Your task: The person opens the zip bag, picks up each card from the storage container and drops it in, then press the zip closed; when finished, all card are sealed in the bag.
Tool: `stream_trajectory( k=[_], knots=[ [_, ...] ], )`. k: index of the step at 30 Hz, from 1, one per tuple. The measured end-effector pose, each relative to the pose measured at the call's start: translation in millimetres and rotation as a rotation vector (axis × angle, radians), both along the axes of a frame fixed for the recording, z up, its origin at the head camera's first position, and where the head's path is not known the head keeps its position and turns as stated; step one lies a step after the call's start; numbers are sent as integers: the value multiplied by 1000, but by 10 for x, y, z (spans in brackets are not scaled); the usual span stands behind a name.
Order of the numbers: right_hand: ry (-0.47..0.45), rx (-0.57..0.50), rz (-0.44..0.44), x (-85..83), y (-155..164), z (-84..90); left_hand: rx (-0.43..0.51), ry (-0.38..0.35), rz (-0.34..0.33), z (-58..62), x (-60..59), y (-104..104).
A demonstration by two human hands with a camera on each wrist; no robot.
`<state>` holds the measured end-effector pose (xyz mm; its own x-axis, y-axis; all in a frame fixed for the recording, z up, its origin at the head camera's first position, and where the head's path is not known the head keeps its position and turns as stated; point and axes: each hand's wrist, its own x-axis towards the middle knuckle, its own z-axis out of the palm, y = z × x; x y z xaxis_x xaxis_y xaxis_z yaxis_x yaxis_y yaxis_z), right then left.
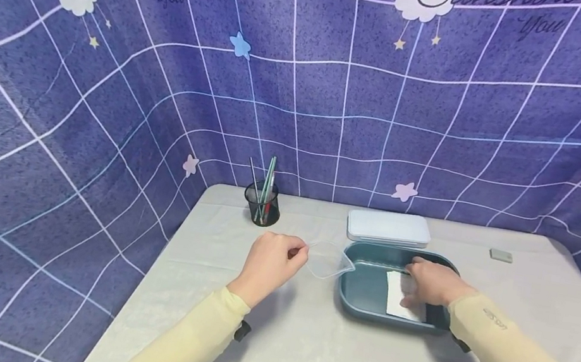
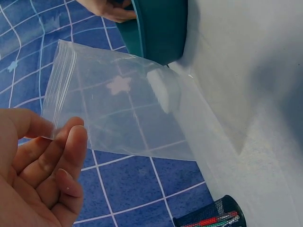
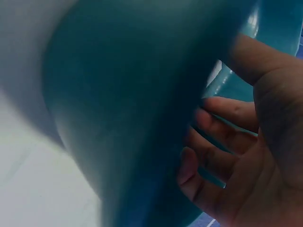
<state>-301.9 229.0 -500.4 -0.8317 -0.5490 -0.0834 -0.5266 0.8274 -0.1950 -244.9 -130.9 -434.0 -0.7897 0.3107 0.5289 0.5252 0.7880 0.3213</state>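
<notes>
My left hand (image 1: 272, 264) pinches the zip edge of a clear plastic zip bag (image 1: 328, 260) and holds it just left of a teal tray (image 1: 358, 292). In the left wrist view the bag (image 2: 118, 109) hangs from my fingers (image 2: 66, 156) with the tray (image 2: 158, 28) behind it. My right hand (image 1: 432, 283) reaches into the tray, fingers loosely curved over a white paper (image 1: 399, 295) lying on its floor. The right wrist view shows the tray wall (image 3: 128, 109) close up beside my fingers (image 3: 213, 142); whether they grip the paper is hidden.
A black mesh pen cup (image 1: 262, 203) with several pens stands at the back left of the grey table (image 1: 319, 352). A white flat case (image 1: 389, 227) lies behind the tray. A small grey eraser (image 1: 500, 255) sits at the far right. A purple checked cloth surrounds the table.
</notes>
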Motion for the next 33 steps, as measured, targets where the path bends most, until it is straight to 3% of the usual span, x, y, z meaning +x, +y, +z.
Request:
stream_trajectory(
  k=[11, 21, 28, 33],
  knots=[
    [33, -27, 4, 26, 31, -28, -1, -12, 5, -1, -7, -22],
    [136, -45, -35, 27, 56, -98, -15, -14, 11, -26, -6, -55],
    [229, -108, -44, 59, 70, -29, -13, -10, 15, -26, -4, -80],
    [238, -125, -72, 80, 93, 49, -9, -17, 11, -21, 7, -84]
  ],
)
